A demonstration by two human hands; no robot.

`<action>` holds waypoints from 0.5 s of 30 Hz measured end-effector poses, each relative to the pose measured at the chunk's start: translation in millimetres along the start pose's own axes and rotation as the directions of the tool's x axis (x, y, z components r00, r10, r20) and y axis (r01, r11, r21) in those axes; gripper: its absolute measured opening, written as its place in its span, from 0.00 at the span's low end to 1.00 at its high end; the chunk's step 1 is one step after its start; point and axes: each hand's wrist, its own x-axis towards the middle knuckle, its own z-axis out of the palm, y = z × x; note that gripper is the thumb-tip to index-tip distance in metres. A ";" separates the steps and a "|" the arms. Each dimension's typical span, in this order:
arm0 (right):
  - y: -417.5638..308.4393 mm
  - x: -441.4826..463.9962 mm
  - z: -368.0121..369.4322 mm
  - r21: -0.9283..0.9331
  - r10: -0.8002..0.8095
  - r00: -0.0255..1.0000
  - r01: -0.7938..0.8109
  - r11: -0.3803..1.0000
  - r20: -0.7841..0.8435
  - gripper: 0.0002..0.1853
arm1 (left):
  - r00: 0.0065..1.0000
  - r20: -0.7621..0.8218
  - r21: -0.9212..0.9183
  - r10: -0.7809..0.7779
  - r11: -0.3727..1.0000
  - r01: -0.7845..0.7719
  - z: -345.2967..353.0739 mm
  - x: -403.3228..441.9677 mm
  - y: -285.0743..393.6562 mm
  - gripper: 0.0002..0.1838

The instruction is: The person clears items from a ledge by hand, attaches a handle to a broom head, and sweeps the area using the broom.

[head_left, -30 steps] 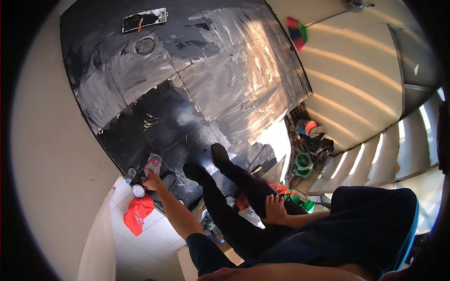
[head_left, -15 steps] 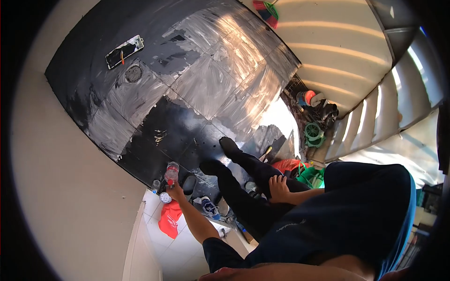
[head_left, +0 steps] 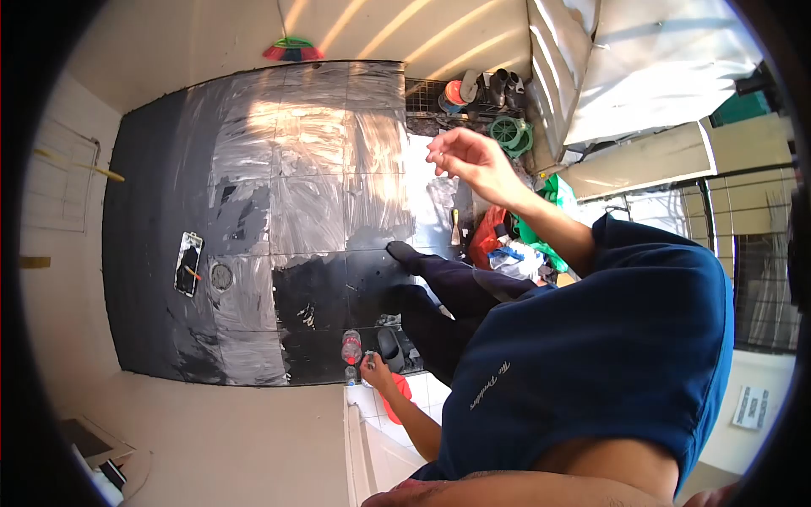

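My left hand [head_left: 375,370] is low in the head view with its fingers closed around something small and whitish that I cannot make out. Just beside it stands a clear plastic bottle [head_left: 351,345] with a red label and red cap, apart from the fingers. A dark slipper [head_left: 390,348] lies to the other side of that hand. My right hand [head_left: 470,159] is raised in the air, fingers loosely bent and apart, holding nothing. Beneath and beyond it are a bright wet patch of floor and a scraper [head_left: 455,226] with a yellowish handle.
Grey coating streaks the tiled floor [head_left: 308,203]. A paint tray [head_left: 187,264] with an orange-handled tool lies near a round drain cover [head_left: 221,277]. Red bag [head_left: 488,238] and green bags lie by my legs. A rack with boots [head_left: 505,88] and a broom head [head_left: 292,49] stand along the wall.
My right hand has left my thigh and risen into the air. My left hand has moved off the bottle's red cap to beside it. The camera view has turned.
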 end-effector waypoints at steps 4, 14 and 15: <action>-168.6 -66.6 -58.3 -0.186 -0.712 0.696 0.690 0.700 -0.096 0.14 | 0.977 0.067 -0.242 0.203 0.953 -0.181 6.5 -54.8 148.7 0.21; -310.3 -232.2 -153.2 -0.497 -0.855 0.303 0.865 0.062 0.421 0.20 | -0.144 -0.022 -0.524 0.989 -0.134 -0.841 -53.1 -335.8 602.8 0.39; -307.4 -243.8 -157.2 -0.521 -0.838 0.332 0.851 0.068 0.432 0.20 | -0.321 -0.103 -0.555 0.941 -0.322 -0.766 -52.5 -367.0 621.4 0.39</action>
